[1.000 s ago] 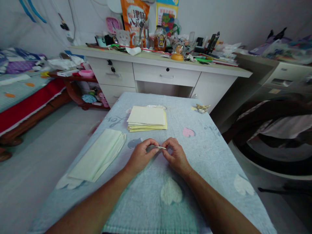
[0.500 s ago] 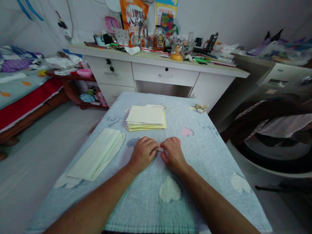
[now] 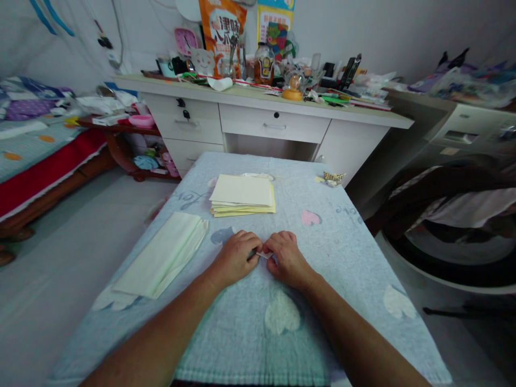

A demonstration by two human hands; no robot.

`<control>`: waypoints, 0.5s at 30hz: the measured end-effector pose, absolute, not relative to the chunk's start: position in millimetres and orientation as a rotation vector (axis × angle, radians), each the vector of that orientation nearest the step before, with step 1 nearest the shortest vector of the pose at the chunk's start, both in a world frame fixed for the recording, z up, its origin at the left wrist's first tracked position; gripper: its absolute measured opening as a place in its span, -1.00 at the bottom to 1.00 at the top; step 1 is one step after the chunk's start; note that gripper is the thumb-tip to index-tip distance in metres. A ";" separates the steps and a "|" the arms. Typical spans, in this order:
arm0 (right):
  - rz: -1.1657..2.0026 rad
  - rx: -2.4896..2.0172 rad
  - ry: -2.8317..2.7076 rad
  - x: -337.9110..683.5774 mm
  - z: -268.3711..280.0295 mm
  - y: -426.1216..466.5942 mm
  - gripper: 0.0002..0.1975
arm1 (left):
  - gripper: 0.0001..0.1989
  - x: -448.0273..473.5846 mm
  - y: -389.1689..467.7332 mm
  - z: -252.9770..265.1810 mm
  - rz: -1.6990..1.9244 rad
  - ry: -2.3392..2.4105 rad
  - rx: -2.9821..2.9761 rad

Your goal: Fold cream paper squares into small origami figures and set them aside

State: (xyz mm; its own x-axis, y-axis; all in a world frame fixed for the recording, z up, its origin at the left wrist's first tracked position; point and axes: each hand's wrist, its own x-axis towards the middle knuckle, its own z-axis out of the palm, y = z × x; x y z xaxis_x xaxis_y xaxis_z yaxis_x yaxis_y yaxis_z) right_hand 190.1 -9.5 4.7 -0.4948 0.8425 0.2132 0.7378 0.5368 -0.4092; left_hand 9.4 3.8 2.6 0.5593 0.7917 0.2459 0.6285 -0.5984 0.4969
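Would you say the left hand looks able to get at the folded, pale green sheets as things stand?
Probably yes: only light blue patterned cloth lies between the left hand and those sheets, though it may first need to release the small pale strip held with the right hand.

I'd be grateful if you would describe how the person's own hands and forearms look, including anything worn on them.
The left hand and right hand are ungloved. The left forearm and right forearm show no sleeve, watch or bracelet. Some fingers are partly hidden, so I cannot rule out a ring.
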 end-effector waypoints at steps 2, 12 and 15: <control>0.385 -1.293 -2.402 190.4 6.1 -9.9 -0.74 | -0.90 6.5 2.1 4.6 0.639 1.151 2.450; 0.498 -1.299 -2.347 201.0 6.5 -4.9 -0.80 | -0.87 7.3 0.3 -0.2 0.612 1.127 2.565; 0.521 -1.294 -2.332 206.4 5.7 -2.9 -0.87 | -0.87 7.2 -0.1 0.3 0.614 1.144 2.540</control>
State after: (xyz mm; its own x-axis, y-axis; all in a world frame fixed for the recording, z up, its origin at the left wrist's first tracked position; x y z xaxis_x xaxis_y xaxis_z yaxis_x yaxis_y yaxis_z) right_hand 206.4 -2.9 5.7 -0.4780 0.8600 0.1787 0.7021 0.4964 -0.5105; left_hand 7.2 -0.1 0.3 0.5943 0.7608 0.2609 0.6380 -0.6435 0.4230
